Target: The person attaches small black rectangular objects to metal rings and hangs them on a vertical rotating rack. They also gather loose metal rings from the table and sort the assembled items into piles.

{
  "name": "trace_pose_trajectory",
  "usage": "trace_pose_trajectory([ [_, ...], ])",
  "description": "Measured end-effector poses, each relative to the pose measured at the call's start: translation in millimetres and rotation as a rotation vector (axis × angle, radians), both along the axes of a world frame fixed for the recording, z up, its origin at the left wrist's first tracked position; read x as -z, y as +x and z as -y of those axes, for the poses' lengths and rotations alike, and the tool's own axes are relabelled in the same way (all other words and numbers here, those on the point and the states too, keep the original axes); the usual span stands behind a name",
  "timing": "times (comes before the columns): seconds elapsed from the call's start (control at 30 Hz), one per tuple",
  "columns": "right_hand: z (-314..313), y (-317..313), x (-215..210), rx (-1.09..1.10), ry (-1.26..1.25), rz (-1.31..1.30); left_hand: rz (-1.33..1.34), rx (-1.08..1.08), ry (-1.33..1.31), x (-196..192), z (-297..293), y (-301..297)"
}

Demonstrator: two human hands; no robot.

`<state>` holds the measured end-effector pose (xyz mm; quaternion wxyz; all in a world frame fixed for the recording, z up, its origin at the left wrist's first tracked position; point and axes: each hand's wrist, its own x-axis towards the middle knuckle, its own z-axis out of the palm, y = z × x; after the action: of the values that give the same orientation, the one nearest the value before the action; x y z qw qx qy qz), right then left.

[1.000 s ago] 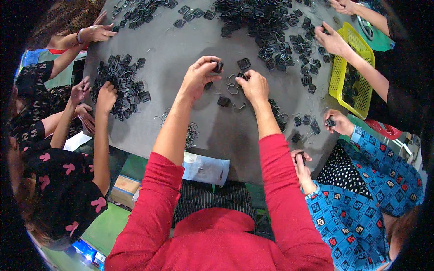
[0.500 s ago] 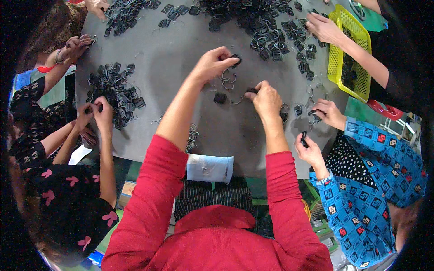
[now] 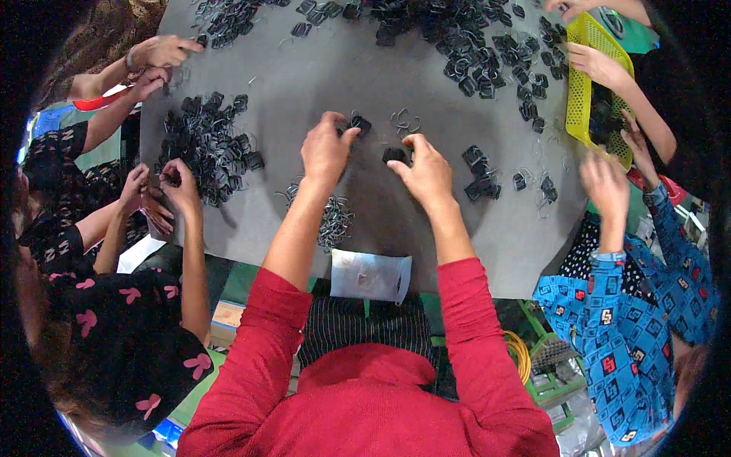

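Note:
My left hand (image 3: 326, 148) is over the middle of the grey table (image 3: 426, 221), its fingertips pinching a small black clip (image 3: 359, 123). My right hand (image 3: 426, 169) is just to its right, with fingers curled by another black clip (image 3: 394, 155). Loose bent wire handles (image 3: 405, 120) lie just beyond both hands. A pile of wire handles (image 3: 333, 219) lies beside my left forearm. Both sleeves are red.
Heaps of black clips (image 3: 209, 145) lie at the left and across the far side (image 3: 472, 46). A yellow basket (image 3: 592, 84) stands at the right. Other people's hands (image 3: 605, 179) work around the table. A clear plastic bag (image 3: 371, 276) lies at the near edge.
Both my hands have drawn back toward me and closer together; the left hand still pinches a black clip. The person at the right has lifted a hand off the table.

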<state>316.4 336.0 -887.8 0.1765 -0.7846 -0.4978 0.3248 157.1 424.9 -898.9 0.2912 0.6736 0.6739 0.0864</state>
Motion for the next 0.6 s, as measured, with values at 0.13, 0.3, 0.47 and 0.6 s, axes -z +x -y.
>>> trace_pose_trajectory([
  [0.13,2.4,-7.9,5.8,-0.064,-0.027,0.084,0.171,0.117,-0.044,3.7,-4.0,-8.2],
  [0.3,18.3,17.4,11.0,0.178,-0.116,-0.691,0.492,-0.054,-0.552,-22.2,-20.9,-25.4],
  [0.47,26.2,19.0,-4.6,0.505,0.072,-1.594,0.528,-0.094,-0.629,-26.3,-22.1,-34.8],
  [0.6,17.9,17.2,3.1,0.551,0.064,-1.670,0.495,-0.089,-0.664,-26.1,-21.1,-36.0],
])
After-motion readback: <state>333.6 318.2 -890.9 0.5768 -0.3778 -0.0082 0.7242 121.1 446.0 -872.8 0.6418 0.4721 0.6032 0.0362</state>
